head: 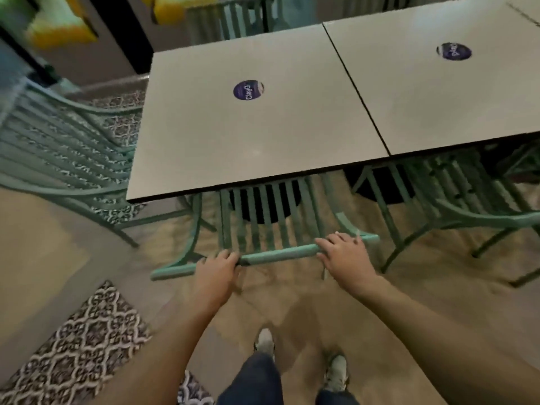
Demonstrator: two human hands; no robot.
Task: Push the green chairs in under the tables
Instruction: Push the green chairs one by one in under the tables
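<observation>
A green slatted metal chair [271,229] stands in front of me with its seat tucked under the near edge of a grey square table [204,141]. My left hand [216,268] grips the left part of the chair's top rail. My right hand [344,255] grips the right part of the same rail. A second green chair [455,200] sits at the right, partly under the adjoining grey table [438,106]. A third green chair [67,147] stands at the left, out from the table's side.
Each table carries a round purple sticker [248,90]. Another green chair [233,21] shows beyond the far edge. Patterned black-and-white floor tiles [79,352] lie at the lower left. My legs and shoes [264,340] are below on the beige floor.
</observation>
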